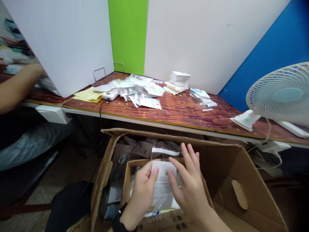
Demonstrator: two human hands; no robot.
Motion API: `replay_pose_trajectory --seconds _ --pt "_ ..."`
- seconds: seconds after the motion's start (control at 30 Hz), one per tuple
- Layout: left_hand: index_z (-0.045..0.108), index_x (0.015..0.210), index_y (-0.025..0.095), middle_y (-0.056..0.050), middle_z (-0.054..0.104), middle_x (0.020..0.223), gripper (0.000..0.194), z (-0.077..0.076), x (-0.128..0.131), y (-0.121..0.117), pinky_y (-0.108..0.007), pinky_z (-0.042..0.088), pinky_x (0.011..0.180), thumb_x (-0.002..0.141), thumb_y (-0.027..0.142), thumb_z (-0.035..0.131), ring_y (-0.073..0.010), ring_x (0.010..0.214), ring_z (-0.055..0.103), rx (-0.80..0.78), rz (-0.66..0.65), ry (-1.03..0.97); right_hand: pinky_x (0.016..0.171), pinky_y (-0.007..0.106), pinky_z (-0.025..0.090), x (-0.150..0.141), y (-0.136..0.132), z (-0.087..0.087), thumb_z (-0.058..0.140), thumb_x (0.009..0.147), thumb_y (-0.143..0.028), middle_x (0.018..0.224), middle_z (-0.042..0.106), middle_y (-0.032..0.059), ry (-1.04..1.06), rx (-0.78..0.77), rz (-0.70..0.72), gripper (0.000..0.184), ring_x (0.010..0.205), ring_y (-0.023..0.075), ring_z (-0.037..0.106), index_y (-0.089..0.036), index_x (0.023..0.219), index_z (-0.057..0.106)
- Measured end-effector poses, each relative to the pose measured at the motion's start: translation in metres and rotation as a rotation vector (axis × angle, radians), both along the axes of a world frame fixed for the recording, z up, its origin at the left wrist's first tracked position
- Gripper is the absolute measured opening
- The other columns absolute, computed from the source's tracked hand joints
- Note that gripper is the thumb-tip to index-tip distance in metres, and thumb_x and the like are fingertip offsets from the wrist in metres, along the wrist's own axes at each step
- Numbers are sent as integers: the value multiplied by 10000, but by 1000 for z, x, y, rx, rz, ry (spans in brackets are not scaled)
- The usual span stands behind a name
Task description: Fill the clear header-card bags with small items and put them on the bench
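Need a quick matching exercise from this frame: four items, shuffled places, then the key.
Items:
1. Fan
2. Yellow paper
3. Clear bag
4. Cardboard box

Places:
A. Open, below the edge of the desk
B. Between the left hand and the right hand
C. Right end of the desk
D. Left end of the desk

Pairs: 1-C, 2-D, 3-B, 4-A

Left hand (142, 196) and right hand (189, 183) curl close together, palms down.
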State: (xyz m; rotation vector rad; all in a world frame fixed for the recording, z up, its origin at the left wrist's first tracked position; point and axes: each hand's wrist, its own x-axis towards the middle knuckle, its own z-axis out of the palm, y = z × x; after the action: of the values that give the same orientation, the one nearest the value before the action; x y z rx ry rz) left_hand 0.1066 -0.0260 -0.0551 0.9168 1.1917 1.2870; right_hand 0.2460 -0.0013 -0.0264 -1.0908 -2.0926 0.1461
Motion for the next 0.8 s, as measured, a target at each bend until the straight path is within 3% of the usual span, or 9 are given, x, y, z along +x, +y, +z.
replay_pose_trajectory --seconds 0.1,0.2,0.27,0.33,0.4,0.47,0.53,0.63,0.8 --pt "548 1160 182 -101 613 1144 323 -6 7 -4 -340 452 880 874 246 414 -229 1036 570 225 122 365 932 430 440 -10 -14 -5 553 797 -214 1242 544 121 171 -241 21 421 1130 284 515 -173 1214 514" --pt "404 1311 178 -118 459 1329 493 -8 14 -13 -400 365 1000 822 127 431 -255 1221 417 610 129 631 894 335 478 -19 -24 -5 555 807 -287 1228 561 94 333 -565 98 497 1086 251 555 -179 1282 454" --pt "356 1341 175 -117 383 1385 569 -5 14 -17 -447 316 1030 784 105 447 -281 1276 328 733 62 717 884 313 477 -21 -25 -3 526 830 -316 1208 580 78 497 -619 27 422 1067 243 566 -193 1233 514" --pt "403 1310 206 -100 369 1396 529 1 11 -16 -427 379 978 789 130 460 -286 1263 346 634 59 672 784 279 512 -16 -22 -1 479 861 -329 1075 659 63 613 -658 -33 320 932 218 626 -209 1130 604" --pt "399 1300 240 -102 401 1372 510 8 4 -10 -322 502 764 802 211 506 -266 1149 479 370 171 503 673 254 516 -8 -17 0 474 867 -337 941 700 54 631 -715 -18 286 781 193 645 -210 1045 658" --pt "397 1292 232 -121 496 1280 550 12 -3 -2 -215 462 505 776 304 572 -211 910 598 87 200 289 624 242 496 2 -14 1 501 855 -335 873 709 48 600 -760 41 263 715 179 634 -209 1000 681" --pt "567 1119 171 -115 624 1074 412 14 -8 5 -175 370 411 744 337 611 -119 623 575 -58 61 120 639 249 484 9 -11 2 515 849 -332 869 708 49 588 -810 99 253 733 182 628 -209 985 688" --pt "658 740 115 -36 645 686 213 13 -11 9 -155 308 397 714 326 646 -26 408 389 -157 0 -62 737 296 482 15 -7 0 502 855 -344 937 695 63 616 -937 148 268 839 207 622 -208 997 684" --pt "640 741 137 37 563 521 183 9 -10 7 -143 290 389 694 310 675 -26 386 376 -198 79 -152 769 317 463 21 -6 -1 581 802 -337 911 682 62 486 -755 -9 192 873 221 605 -218 849 724"
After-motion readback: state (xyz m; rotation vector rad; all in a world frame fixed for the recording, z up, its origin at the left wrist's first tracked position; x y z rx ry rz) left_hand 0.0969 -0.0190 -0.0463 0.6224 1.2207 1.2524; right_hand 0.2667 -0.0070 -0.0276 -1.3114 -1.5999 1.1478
